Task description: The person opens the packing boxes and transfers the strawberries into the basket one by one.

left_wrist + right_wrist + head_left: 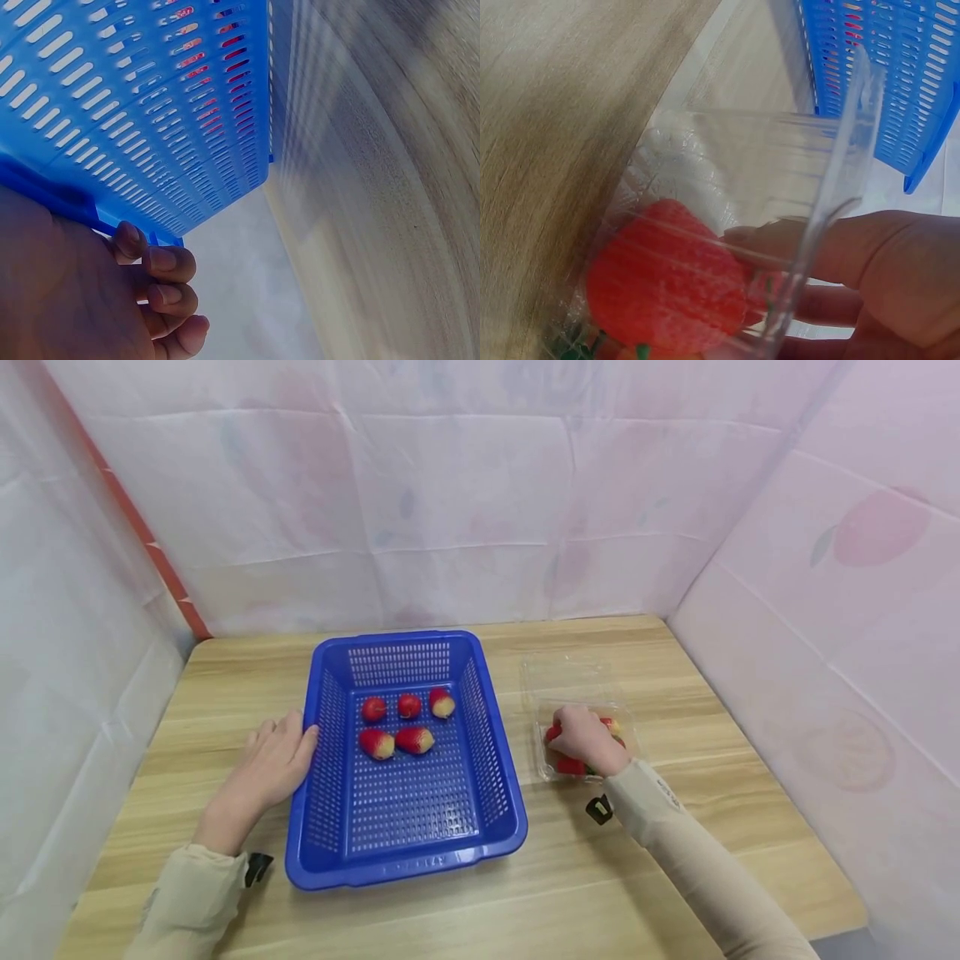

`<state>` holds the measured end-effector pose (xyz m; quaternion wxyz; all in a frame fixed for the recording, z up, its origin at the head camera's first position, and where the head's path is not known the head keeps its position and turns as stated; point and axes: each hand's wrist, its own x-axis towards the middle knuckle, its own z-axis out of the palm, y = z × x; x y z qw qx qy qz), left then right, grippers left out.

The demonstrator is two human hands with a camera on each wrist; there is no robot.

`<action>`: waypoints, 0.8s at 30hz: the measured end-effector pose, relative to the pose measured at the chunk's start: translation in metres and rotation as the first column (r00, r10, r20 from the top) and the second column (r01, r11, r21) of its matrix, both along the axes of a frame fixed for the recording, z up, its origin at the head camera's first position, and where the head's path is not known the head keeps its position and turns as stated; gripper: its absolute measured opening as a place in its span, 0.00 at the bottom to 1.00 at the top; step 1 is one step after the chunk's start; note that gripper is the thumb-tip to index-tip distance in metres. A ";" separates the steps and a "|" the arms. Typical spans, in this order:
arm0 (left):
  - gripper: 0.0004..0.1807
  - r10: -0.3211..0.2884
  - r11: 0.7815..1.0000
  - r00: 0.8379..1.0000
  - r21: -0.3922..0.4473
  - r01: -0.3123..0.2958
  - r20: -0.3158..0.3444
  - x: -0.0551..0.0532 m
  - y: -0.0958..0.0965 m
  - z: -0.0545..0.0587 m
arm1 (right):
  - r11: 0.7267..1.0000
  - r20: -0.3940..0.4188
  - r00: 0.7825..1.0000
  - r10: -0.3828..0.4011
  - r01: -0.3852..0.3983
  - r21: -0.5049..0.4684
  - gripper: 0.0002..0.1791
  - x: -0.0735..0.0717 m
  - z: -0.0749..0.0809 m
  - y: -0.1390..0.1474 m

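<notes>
A blue plastic basket (408,867) stands left of centre on the table. My left hand (279,762) holds its left rim, the thumb over the edge; in the left wrist view the other fingers (171,262) curl loosely outside the wall. Two small red apples (373,709) and three red-and-yellow fruits (415,740) lie on the basket's floor. On the right, my right hand (587,739) reaches into a clear plastic clamshell box (543,768), its fingers curled at a red strawberry (553,732). Another strawberry (667,281) with green leaves shows through the box wall in the right wrist view.
The box's clear lid (566,675) lies folded back behind it. Wood-grained table (480,914) shows between basket and box and along the front. White printed sheets (465,510) hang as walls at the back and on both sides.
</notes>
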<state>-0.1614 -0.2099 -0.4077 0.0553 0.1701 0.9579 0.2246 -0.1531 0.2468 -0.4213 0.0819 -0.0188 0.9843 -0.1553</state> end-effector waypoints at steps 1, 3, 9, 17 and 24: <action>0.23 0.001 1.000 1.000 -0.001 -0.001 0.000 0.000 0.000 0.000 | 1.000 0.003 1.000 0.004 -0.004 0.003 0.04 0.000 0.000 0.000; 0.23 0.002 1.000 1.000 0.000 -0.002 -0.003 0.000 0.000 0.000 | 1.000 0.006 1.000 0.014 -0.014 0.010 0.02 0.000 0.001 -0.001; 0.23 0.004 1.000 1.000 0.003 -0.004 0.000 0.000 0.000 0.000 | 0.999 -0.005 0.999 0.035 -0.035 0.031 0.09 0.002 0.003 -0.001; 0.22 0.010 1.000 1.000 -0.013 -0.011 -0.022 0.001 0.000 0.000 | 1.000 0.015 1.000 -0.006 0.006 -0.007 0.12 0.006 0.011 -0.004; 0.22 0.014 0.999 0.999 -0.028 -0.015 -0.048 0.001 0.001 0.000 | 0.999 -0.016 1.000 -0.014 0.013 -0.052 0.13 0.010 0.026 -0.012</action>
